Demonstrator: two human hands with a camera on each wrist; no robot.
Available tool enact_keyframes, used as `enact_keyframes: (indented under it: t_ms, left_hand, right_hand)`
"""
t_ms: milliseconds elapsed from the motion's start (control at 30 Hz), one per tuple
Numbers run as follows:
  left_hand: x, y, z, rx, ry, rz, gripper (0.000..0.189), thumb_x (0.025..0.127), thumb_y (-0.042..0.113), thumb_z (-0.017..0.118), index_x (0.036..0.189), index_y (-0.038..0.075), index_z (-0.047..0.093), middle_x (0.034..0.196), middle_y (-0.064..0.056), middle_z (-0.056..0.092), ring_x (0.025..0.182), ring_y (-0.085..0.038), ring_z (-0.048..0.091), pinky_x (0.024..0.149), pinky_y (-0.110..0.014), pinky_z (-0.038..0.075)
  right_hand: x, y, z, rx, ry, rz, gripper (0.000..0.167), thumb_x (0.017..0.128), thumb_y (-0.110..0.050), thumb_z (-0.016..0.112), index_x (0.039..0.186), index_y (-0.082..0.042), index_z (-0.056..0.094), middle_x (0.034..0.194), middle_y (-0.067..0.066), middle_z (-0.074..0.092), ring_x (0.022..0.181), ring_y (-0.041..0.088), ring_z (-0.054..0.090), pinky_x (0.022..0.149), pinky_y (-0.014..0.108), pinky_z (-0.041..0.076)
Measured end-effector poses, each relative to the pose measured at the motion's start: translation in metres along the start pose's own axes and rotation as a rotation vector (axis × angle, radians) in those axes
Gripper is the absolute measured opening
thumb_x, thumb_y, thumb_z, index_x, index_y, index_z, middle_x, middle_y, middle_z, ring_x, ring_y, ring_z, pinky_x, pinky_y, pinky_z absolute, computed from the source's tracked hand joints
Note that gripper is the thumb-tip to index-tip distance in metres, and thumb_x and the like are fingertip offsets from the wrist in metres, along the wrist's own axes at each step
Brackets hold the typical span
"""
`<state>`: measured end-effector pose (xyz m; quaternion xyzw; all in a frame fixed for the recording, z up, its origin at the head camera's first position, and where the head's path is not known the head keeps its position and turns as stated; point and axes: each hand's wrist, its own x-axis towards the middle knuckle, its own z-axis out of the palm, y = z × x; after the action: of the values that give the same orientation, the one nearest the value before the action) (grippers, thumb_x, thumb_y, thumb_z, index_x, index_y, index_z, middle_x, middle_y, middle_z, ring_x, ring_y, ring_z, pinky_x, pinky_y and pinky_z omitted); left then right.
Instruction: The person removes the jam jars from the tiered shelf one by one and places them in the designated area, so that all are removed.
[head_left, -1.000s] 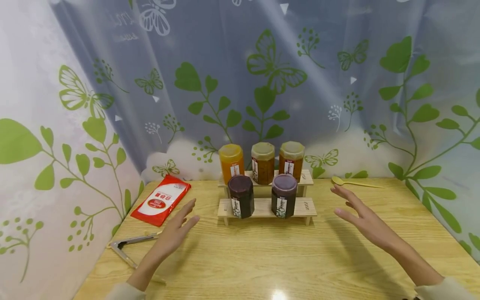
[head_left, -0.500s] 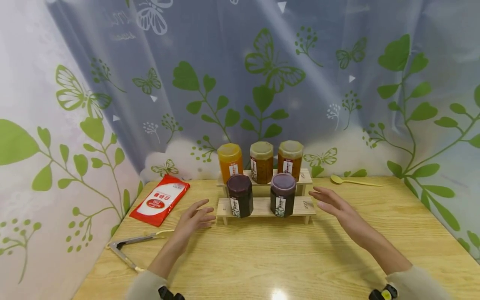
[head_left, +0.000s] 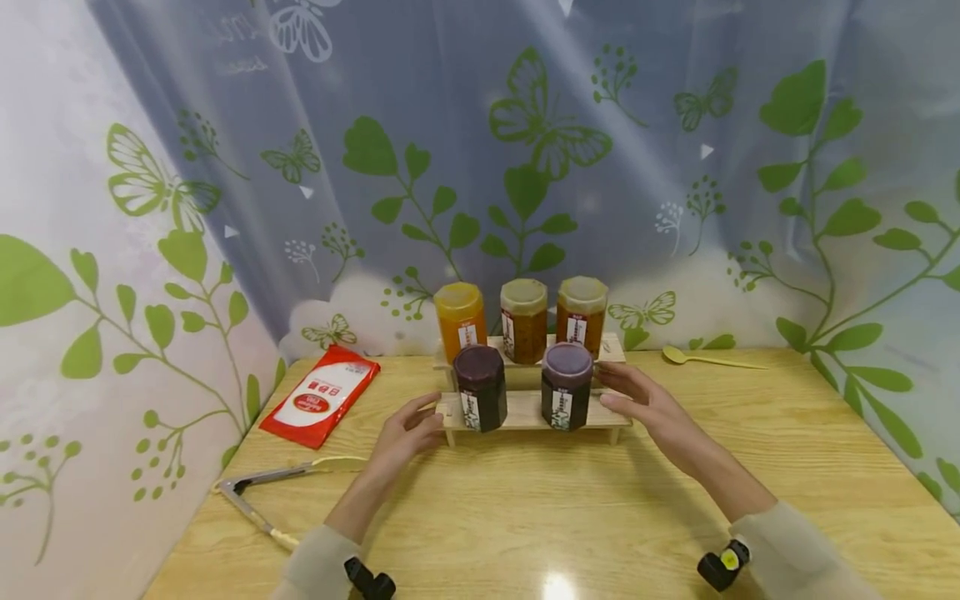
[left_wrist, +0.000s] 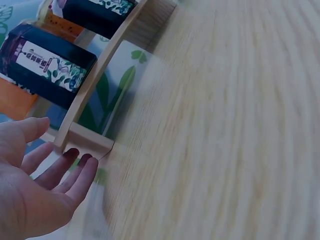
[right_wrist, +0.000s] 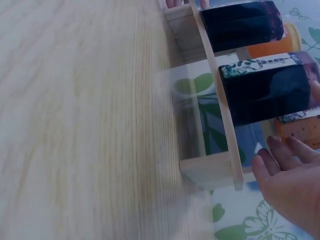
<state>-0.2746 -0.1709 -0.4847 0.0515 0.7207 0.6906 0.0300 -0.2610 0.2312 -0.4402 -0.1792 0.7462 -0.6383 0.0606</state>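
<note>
A two-tier wooden rack (head_left: 523, 411) stands at the middle back of the table. On its lower board sit two dark jam jars, a left jar (head_left: 481, 392) and a right jar (head_left: 567, 390). My left hand (head_left: 405, 437) is at the board's left end, thumb near its top and loosely bent fingers by the end leg (left_wrist: 89, 141). At the other end, my right hand (head_left: 656, 415) has its thumb in front of the board and its fingers reaching beside the right jar. Whether either hand touches the rack, I cannot tell.
The upper tier bears an orange jar (head_left: 459, 321) and two amber jars, one central (head_left: 524, 325), one right (head_left: 582, 317). A red-and-white packet (head_left: 322, 396) lies left, tongs (head_left: 262, 479) in front of it. Back right lies a yellow spoon (head_left: 708, 361). A patterned curtain (head_left: 637, 208) hangs behind.
Both hands have moved inward, the left one to the right and the right one to the left, until they are at the rack's two ends. The rack and jars stay in place.
</note>
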Motion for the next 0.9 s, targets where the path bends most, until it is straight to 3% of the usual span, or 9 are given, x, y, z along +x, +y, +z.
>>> enact_keyframes:
  t_ms: [133,200,400,667,900]
  left_hand:
    - [0.003,-0.002,0.006,0.043,0.005,0.003,0.051,0.102,0.017,0.069,0.149,0.005,0.056,0.152,-0.022,0.053,0.14,-0.037,0.05,0.102,-0.047,0.055]
    - [0.004,-0.002,0.008,0.059,0.009,0.0,0.052,0.101,0.018,0.07,0.15,0.007,0.055,0.154,-0.022,0.051,0.147,-0.04,0.04,0.104,-0.047,0.054]
    - [0.005,-0.003,0.012,0.067,0.021,0.003,0.052,0.102,0.015,0.069,0.151,0.008,0.054,0.153,-0.02,0.052,0.139,-0.038,0.049,0.107,-0.048,0.052]
    - [0.005,-0.007,0.012,0.093,0.029,0.035,0.049,0.102,0.012,0.068,0.149,0.006,0.056,0.155,-0.018,0.05,0.147,-0.039,0.04,0.118,-0.053,0.039]
    - [0.007,-0.009,0.01,0.146,0.034,0.091,0.049,0.102,0.012,0.068,0.149,0.006,0.056,0.155,-0.018,0.051,0.145,-0.04,0.043,0.12,-0.054,0.036]
  right_hand:
    - [0.007,0.002,0.005,0.022,0.003,-0.001,0.064,0.105,-0.017,0.063,0.161,-0.004,0.034,0.162,0.021,0.038,0.15,0.042,0.032,0.11,0.027,0.042]
    - [0.009,0.002,0.008,0.03,0.002,-0.001,0.066,0.104,-0.015,0.065,0.16,-0.004,0.034,0.161,0.022,0.039,0.149,0.043,0.034,0.105,0.021,0.044]
    - [0.016,0.0,0.016,0.043,0.0,0.027,0.073,0.099,-0.014,0.072,0.161,-0.005,0.034,0.159,0.023,0.04,0.146,0.042,0.039,0.109,0.029,0.046]
    - [0.022,0.002,0.031,0.02,0.051,0.067,0.081,0.095,-0.017,0.077,0.161,-0.006,0.031,0.158,0.022,0.042,0.143,0.04,0.044,0.108,0.039,0.047]
    - [0.027,0.001,0.04,-0.021,0.102,0.056,0.084,0.093,-0.018,0.08,0.161,-0.006,0.031,0.156,0.025,0.043,0.14,0.042,0.046,0.107,0.045,0.049]
